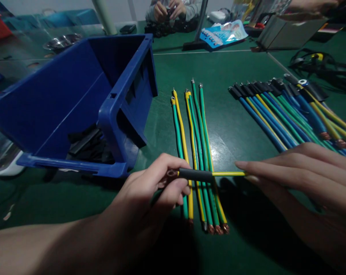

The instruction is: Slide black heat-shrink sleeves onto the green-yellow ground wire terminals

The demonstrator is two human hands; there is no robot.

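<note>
Two hands hold one thin wire [228, 173] level above the table, with a black sleeve [195, 175] around it and a lug [172, 174] at its 9 o'clock end. It looks light and fairly stiff: the visible span runs straight, so it should stay in line when held at either end. The sleeve is probably smooth and a little pliable, apt to slide if pinched lightly; the lug seems to be hard metal. The sleeve near the lug and the bare insulation beyond it look like the best places to take hold.

The left hand [145, 191] pinches the sleeve's 9 o'clock end between thumb and fingers, the lug sitting just beside at 9 and the sleeve reaching out toward 3. The right hand [299, 179] nips the wire between thumb and fingertips at 3 o'clock from the sleeve; how firmly, I cannot tell, and the wire's far end is hidden.

Below lies a row of wires [199, 145], running from about 11 to 5. From the left hand, the bin [60, 95] stands toward 10.
</note>
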